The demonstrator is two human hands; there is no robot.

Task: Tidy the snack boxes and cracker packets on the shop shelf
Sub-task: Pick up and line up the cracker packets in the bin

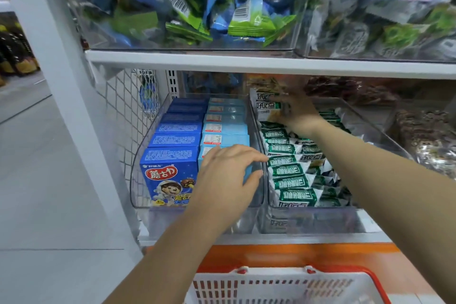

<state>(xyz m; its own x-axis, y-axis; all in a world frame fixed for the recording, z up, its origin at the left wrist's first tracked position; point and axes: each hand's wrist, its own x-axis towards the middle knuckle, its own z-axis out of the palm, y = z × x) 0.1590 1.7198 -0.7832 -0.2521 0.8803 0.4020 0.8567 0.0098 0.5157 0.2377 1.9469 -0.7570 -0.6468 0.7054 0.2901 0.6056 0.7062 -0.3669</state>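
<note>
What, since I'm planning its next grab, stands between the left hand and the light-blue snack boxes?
Nothing visible does. The left hand is directly over the front of the light-blue snack boxes, inside their clear bin, with its fingertips reaching the right wall. Whether it touches the front box cannot be told.

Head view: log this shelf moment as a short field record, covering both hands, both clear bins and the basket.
left hand: open, fingers spread over the front light blue boxes
right hand: blurred, at the back of the right clear bin, fingers curled on a rear cracker packet
left clear bin: dark blue snack boxes in its left row, light blue boxes in its right
right clear bin: green-and-white cracker packets in rows
basket: white, red rim, below the shelf
</note>
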